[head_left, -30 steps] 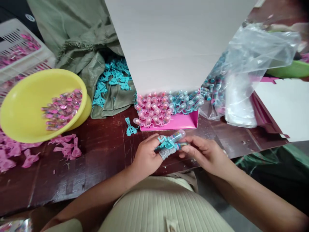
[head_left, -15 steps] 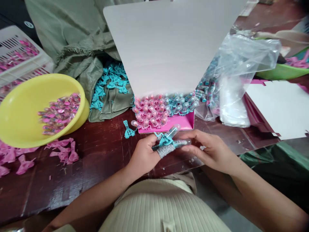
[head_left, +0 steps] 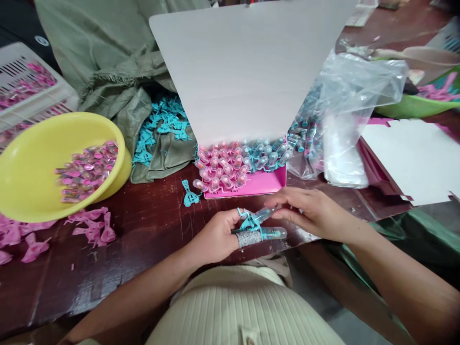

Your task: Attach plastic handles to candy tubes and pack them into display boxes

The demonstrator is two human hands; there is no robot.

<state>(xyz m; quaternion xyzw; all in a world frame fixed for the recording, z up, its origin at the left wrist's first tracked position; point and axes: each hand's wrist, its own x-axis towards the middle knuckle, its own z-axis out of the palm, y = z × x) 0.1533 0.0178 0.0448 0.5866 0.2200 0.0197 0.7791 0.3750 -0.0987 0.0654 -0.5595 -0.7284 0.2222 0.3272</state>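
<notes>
My left hand [head_left: 217, 235], with a grey wrap around one finger, is closed on a turquoise plastic piece [head_left: 250, 221] with a ruffled edge and on a clear round-ended tube [head_left: 275, 233]. A second clear tube [head_left: 265, 214] sticks out of the turquoise piece. At that tube's far end, the thumb and fingers of my right hand [head_left: 318, 211] are closed. Just beyond my hands stands a pink box [head_left: 266, 184] with its white lid [head_left: 247, 72] raised. Rows of pink tubes [head_left: 223, 165] fill its left side, with blue ones [head_left: 268, 155] at its back right.
One loose turquoise piece [head_left: 190, 194] lies left of the box. Further left are a yellow basin [head_left: 32, 167] of small tubes and pink plastic pieces [head_left: 93, 229]. A sack [head_left: 165, 163] holds turquoise pieces. Plastic bags [head_left: 345, 158] and flat cardboard [head_left: 409, 158] lie right.
My right hand has moved from beside the lower tube up to the end of the upper tube. The lower tube now shows clear of its fingers.
</notes>
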